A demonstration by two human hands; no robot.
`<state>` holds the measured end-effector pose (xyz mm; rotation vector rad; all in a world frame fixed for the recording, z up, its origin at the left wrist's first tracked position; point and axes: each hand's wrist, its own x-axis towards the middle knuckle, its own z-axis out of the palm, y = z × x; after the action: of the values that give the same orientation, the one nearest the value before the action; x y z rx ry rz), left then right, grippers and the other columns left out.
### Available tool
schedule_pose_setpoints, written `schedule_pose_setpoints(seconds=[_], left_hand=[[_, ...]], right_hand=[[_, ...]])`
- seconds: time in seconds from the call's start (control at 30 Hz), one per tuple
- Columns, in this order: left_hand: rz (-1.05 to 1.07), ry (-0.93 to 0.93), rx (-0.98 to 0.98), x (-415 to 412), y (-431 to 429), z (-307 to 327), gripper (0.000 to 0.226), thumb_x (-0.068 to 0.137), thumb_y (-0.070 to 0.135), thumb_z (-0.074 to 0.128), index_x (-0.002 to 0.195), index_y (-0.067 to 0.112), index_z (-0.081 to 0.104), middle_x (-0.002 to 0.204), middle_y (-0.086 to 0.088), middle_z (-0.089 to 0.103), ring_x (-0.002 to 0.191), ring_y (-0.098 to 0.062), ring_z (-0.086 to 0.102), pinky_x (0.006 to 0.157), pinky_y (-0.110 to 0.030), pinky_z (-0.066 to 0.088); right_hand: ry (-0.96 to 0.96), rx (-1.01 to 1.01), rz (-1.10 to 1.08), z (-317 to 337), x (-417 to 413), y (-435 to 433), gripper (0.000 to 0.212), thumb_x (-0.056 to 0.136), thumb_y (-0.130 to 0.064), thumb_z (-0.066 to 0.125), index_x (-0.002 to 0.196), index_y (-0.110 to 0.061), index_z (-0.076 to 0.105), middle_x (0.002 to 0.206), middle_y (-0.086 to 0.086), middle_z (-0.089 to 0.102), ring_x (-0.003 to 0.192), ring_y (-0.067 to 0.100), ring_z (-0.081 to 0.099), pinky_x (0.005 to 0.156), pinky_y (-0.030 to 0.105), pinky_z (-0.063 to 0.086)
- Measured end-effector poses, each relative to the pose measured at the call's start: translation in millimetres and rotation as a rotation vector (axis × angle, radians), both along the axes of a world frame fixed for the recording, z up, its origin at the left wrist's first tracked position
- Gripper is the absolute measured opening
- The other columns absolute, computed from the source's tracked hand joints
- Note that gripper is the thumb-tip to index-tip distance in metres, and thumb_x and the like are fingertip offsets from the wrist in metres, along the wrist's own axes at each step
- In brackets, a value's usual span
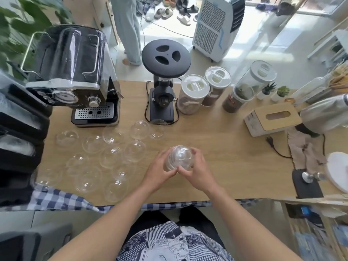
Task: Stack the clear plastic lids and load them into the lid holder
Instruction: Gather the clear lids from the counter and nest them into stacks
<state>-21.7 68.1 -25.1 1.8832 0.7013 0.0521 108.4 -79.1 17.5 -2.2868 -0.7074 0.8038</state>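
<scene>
A small stack of clear dome lids (179,157) is held between both hands just above the wooden table (226,147). My left hand (160,171) cups its left side and my right hand (195,169) its right side, thumbs meeting at the near edge. Several loose clear dome lids (111,157) lie scattered on the table to the left, one (139,129) near the grinder. A black multi-slot holder (20,140) stands at the far left edge; its slots hold something pale and blurred.
An espresso machine (75,72) stands at the back left and a black grinder (162,95) behind centre. Three white-lidded jars (194,95) and a tissue box (273,119) are at the back right. A black tamper mat (307,182) lies at right. A person's legs (128,29) stand beyond the table.
</scene>
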Motion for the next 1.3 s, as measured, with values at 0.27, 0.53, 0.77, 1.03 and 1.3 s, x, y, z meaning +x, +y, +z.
schedule_pose_setpoints(seconds=[0.27, 0.53, 0.77, 1.03, 1.3], left_hand=[[-0.036, 0.025, 0.023, -3.4, 8.7, 0.0, 0.089, 0.088, 0.034, 0.093, 0.164, 0.037, 0.049, 0.142, 0.013, 0.048, 0.128, -0.004, 0.056, 0.112, -0.028, 0.049], [-0.051, 0.035, -0.008, -7.7, 12.1, -5.8, 0.100, 0.085, 0.039, 0.096, 0.169, 0.037, 0.043, 0.140, 0.012, 0.043, 0.136, -0.010, 0.052, 0.123, -0.039, 0.049], [-0.045, 0.053, 0.045, -12.3, 7.4, -13.9, 0.099, 0.088, 0.031, 0.095, 0.170, 0.037, 0.040, 0.143, 0.013, 0.042, 0.139, -0.011, 0.052, 0.123, -0.042, 0.049], [-0.072, 0.068, 0.091, -13.1, 8.6, -14.2, 0.089, 0.090, 0.034, 0.094, 0.166, 0.033, 0.048, 0.146, 0.011, 0.041, 0.140, -0.011, 0.048, 0.118, -0.027, 0.041], [-0.110, 0.120, 0.093, -6.8, 10.4, -10.5, 0.091, 0.093, 0.037, 0.090, 0.170, 0.032, 0.041, 0.150, 0.014, 0.044, 0.129, -0.006, 0.054, 0.117, -0.034, 0.049]], right_hand=[[0.001, 0.001, -0.040, -2.5, -8.7, 5.4, 0.095, 0.092, -0.042, 0.089, 0.164, -0.017, 0.032, 0.158, -0.002, 0.046, 0.131, 0.006, 0.048, 0.104, 0.023, 0.043], [-0.032, -0.021, -0.018, -4.2, -13.3, 8.3, 0.098, 0.089, -0.043, 0.090, 0.165, -0.020, 0.032, 0.158, -0.003, 0.044, 0.135, 0.012, 0.053, 0.113, 0.034, 0.055], [-0.065, -0.060, 0.046, -4.6, -16.4, 11.8, 0.097, 0.090, -0.040, 0.092, 0.165, -0.015, 0.035, 0.156, 0.000, 0.044, 0.125, 0.006, 0.050, 0.102, 0.022, 0.043], [-0.061, -0.101, 0.062, -2.0, -16.6, 10.9, 0.096, 0.091, -0.038, 0.092, 0.166, -0.014, 0.037, 0.161, 0.001, 0.047, 0.143, 0.018, 0.054, 0.112, 0.023, 0.040], [-0.072, -0.140, 0.104, -4.9, -12.5, 17.1, 0.103, 0.089, -0.042, 0.092, 0.169, -0.014, 0.034, 0.168, 0.004, 0.047, 0.148, 0.021, 0.055, 0.122, 0.037, 0.046]])
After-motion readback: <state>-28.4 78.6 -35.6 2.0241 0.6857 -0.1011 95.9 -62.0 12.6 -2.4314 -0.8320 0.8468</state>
